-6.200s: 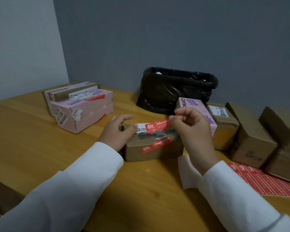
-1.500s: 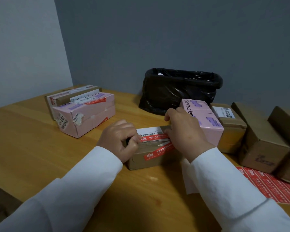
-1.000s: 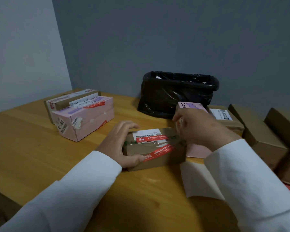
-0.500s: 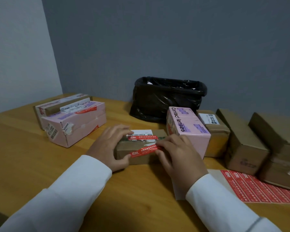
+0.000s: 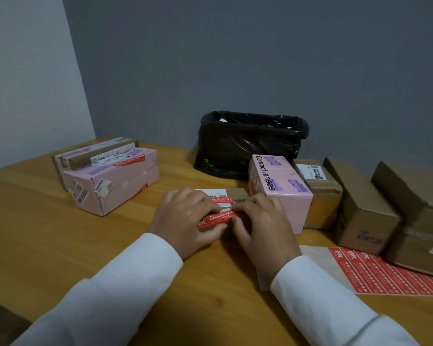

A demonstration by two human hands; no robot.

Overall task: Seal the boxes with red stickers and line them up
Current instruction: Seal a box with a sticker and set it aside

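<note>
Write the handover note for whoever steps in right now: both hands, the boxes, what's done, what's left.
Left hand grips the left end of the small brown box; right hand presses a red sticker onto its front edge.
A second red sticker already lies across its top.
Done: pink box at left carries a red sticker, set against another box.
Left: the Contact lenses box and brown boxes at right show no red stickers.
Sticker sheet lies near right.
</note>
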